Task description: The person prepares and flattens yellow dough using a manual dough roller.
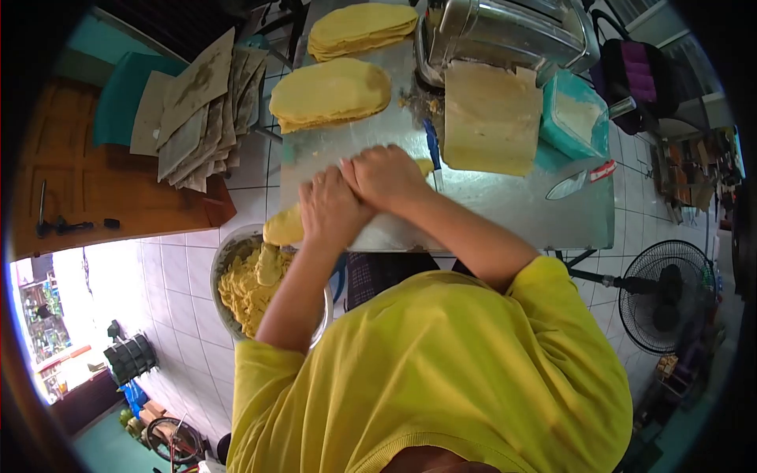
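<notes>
My left hand (331,211) and my right hand (388,177) lie side by side, fingers curled, pressing down on a piece of yellow dough (282,226) on the metal table (520,213). The dough sticks out past my left hand at the table's near left edge. A small bit of it shows beyond my right hand; the part under the hands is hidden.
Two stacks of flattened dough sheets (331,93) (363,27) lie at the table's far side. A metal roller machine (505,35), a tan slab (489,118) and a teal tub (576,114) stand right. A bowl of dough crumbs (244,292) sits below left; a fan (666,296) stands right.
</notes>
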### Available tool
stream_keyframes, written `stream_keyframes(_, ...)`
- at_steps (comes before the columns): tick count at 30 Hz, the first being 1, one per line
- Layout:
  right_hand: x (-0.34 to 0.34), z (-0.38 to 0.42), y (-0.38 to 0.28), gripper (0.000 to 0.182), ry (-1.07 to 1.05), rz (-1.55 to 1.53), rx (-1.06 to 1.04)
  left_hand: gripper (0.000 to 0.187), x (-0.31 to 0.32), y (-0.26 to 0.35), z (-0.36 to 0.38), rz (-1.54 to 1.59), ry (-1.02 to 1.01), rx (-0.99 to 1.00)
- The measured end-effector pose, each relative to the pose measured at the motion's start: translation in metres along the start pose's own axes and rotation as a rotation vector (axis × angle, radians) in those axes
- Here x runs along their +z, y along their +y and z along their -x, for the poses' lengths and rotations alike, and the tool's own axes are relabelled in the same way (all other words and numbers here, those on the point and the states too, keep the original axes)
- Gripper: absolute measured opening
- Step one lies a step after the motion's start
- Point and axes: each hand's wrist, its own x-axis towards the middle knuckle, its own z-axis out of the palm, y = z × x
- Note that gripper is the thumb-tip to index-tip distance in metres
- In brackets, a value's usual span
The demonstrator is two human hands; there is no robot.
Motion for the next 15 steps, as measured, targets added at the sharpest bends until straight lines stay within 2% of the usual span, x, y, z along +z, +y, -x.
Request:
stream_keyframes(4, 0.008, -0.044, 0.019, 0.033, 0.096, -0.022, 0.046, 0.067, -0.012, -0.010, -0.039, -0.062, 0.089, -0.014)
stream_keyframes(6, 0.015, -0.048, 0.022, 0.035, 0.384, 0.012, -0.032, 0.071, -0.007, -0.014, -0.042, -0.070, 0.115, -0.033)
stream_keyframes(8, 0.014, -0.034, 0.019, 0.033, 0.345, 0.044, -0.026, 0.074, 0.003, -0.015, -0.035, -0.105, 0.233, 0.041)
stream_keyframes(10, 0.011, -0.017, 0.016, 0.032, 0.290, 0.076, -0.015, 0.072, 0.011, -0.009, -0.019, -0.104, 0.248, 0.044)
stream_keyframes(13, 0.017, 0.014, 0.016, 0.037, 0.360, 0.107, -0.133, 0.068, 0.008, 0.008, 0.016, -0.087, 0.230, 0.057)
stream_keyframes(15, 0.011, 0.037, 0.011, 0.027, 0.493, 0.130, -0.231, 0.066, 0.003, 0.017, 0.042, -0.074, 0.215, 0.061)
